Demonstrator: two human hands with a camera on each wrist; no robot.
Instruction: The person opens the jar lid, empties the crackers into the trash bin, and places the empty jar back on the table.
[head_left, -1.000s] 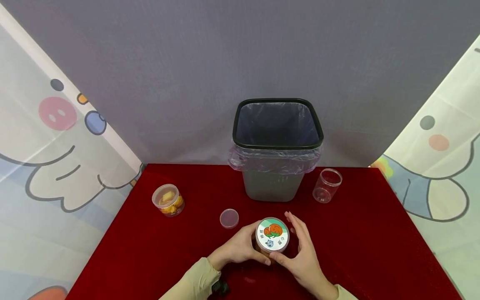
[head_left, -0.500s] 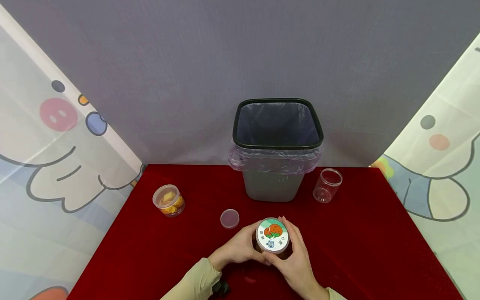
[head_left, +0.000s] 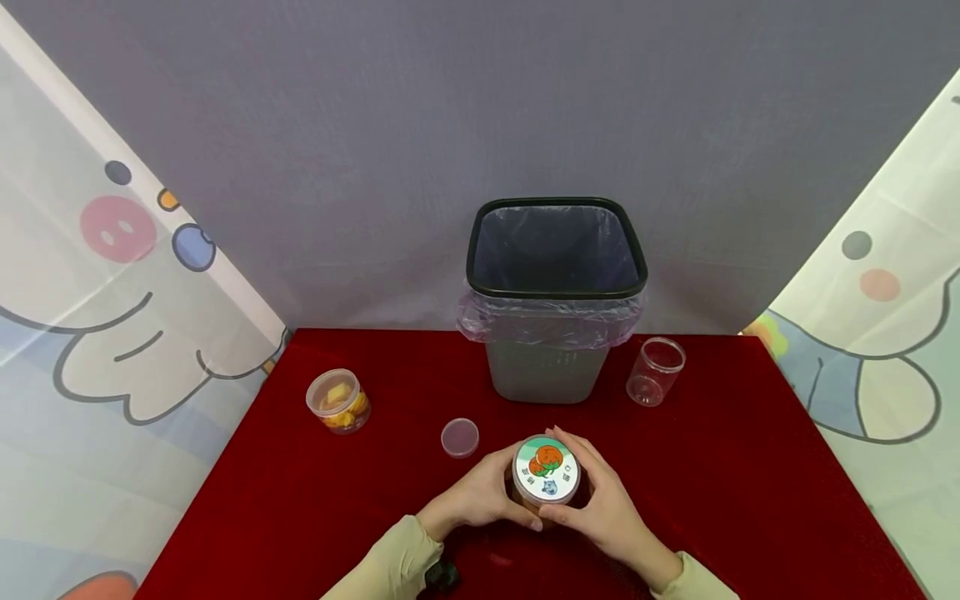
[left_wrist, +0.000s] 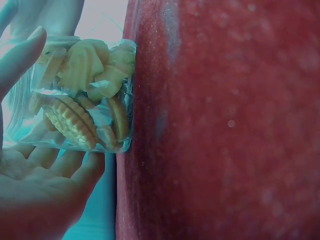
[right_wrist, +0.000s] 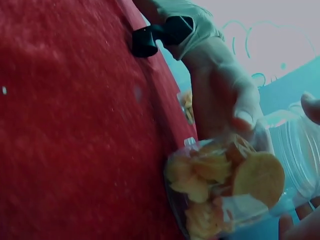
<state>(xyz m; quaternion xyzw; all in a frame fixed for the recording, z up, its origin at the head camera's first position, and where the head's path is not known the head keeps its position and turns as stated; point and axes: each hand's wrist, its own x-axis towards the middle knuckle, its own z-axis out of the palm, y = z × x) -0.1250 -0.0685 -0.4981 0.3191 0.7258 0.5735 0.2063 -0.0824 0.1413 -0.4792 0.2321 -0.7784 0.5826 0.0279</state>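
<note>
In the head view, a clear round jar with a white-and-green lid [head_left: 546, 468] printed with orange fruit stands on the red table near its front. My left hand [head_left: 480, 492] grips the jar's body from the left, thumb in front and fingers behind. From the right, my right hand [head_left: 606, 504] holds the lid by its rim, thumb at the front and fingertips at the back. Through the jar's wall, the left wrist view shows several biscuits [left_wrist: 72, 122] inside. The right wrist view shows biscuits [right_wrist: 257, 180] too, with my right fingers partly cut off at the edge.
A clear tub of yellow pieces [head_left: 339, 402] stands to the left. Nearer lies a small clear round lid [head_left: 460, 437]. Behind the hands is a grey bin [head_left: 551, 367] lined with a bag, and to its right a clear plastic jar [head_left: 655, 372] without a lid.
My right hand has come in from beside the jar onto the lid's rim. The lid's print has turned counterclockwise. My left hand has stayed in place around the jar.
</note>
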